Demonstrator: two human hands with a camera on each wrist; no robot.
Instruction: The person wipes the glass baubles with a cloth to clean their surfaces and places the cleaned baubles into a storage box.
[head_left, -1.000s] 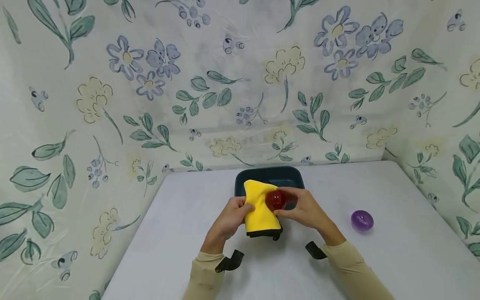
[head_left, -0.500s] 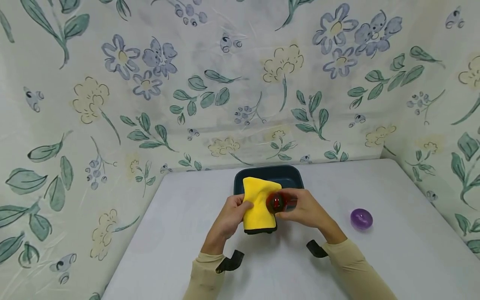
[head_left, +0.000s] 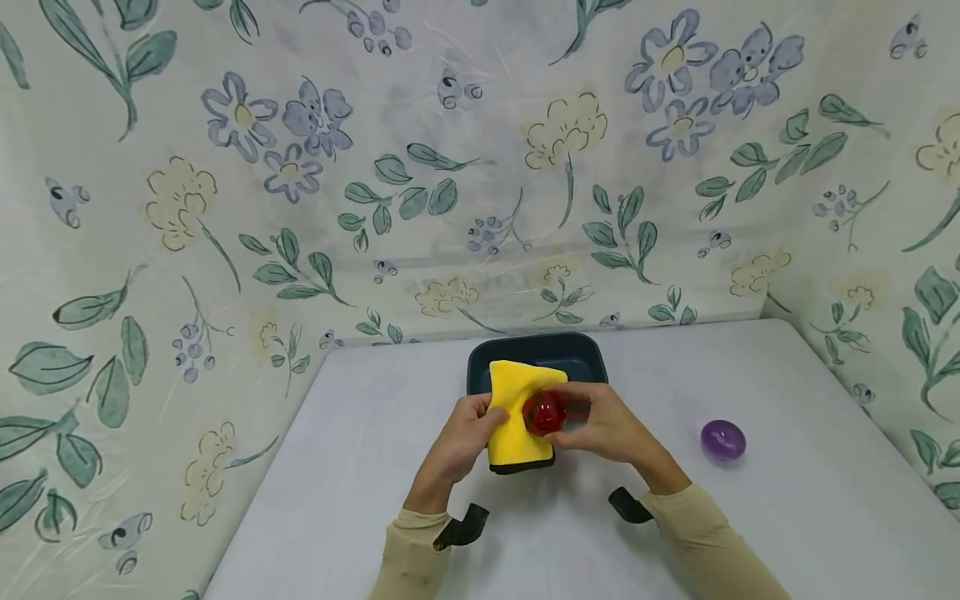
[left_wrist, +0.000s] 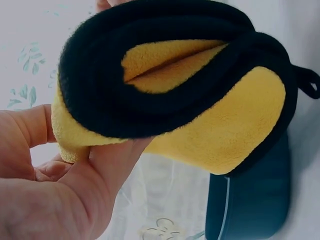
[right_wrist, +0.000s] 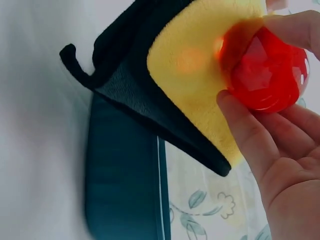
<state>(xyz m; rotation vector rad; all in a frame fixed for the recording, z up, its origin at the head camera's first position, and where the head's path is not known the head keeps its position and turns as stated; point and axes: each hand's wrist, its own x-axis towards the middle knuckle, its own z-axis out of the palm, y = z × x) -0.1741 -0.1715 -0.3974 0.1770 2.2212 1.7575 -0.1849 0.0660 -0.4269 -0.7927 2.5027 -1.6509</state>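
Red ball has slid a bit left & down on the yellow cloth since before. Left hand grips the cloth's left edge; right hand pinches the ball vs. the cloth. Dark tray sits just behind both hands — purple ball lies off to the right hand's side, apart.

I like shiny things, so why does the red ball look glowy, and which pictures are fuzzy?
Right wrist view: light shines through the see-through red ball, tinting the yellow cloth; the dark tray is blurred. Left wrist view: the cloth's black edge is soft, too close. Head view: sharpest, evenly lit.
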